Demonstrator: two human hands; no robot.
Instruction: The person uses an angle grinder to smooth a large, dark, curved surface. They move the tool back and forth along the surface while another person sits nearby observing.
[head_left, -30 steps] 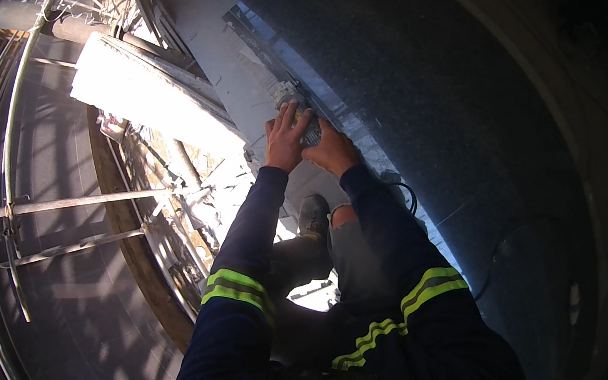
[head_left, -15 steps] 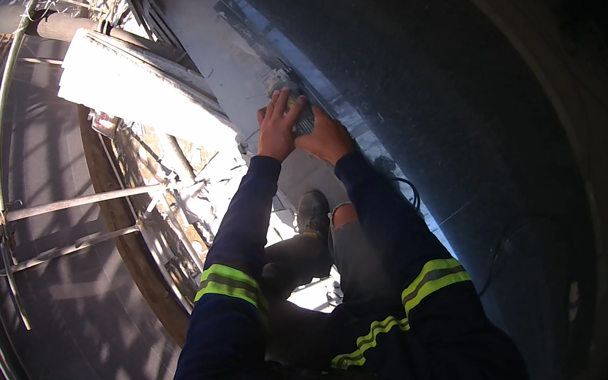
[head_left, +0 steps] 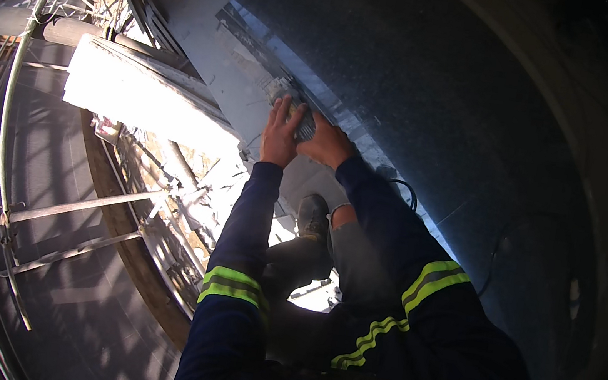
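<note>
Both my hands are closed around a small dusty power tool (head_left: 280,92) that looks like an angle grinder, its grey ribbed body showing between them. My left hand (head_left: 280,136) lies over its near side, fingers pointing away from me. From the right, my right hand (head_left: 326,143) wraps its body, and most of those fingers are hidden. The tool's head is at the broken edge of a pale grey ledge (head_left: 246,77), along a dark wall panel. Haze like dust hangs around it. A black cable (head_left: 410,193) loops out behind my right hand.
Left of the ledge is a brightly lit white board (head_left: 143,93). Scaffold poles (head_left: 68,210) and a curved wooden beam (head_left: 110,213) stand at the left, over a lower tiled surface. The dark panel (head_left: 454,118) fills the right side. My boot (head_left: 313,216) rests below my hands.
The view has shifted slightly, so the surroundings sit a little lower and to the right. Both hands keep the same hold on the tool, which stays at the ledge.
</note>
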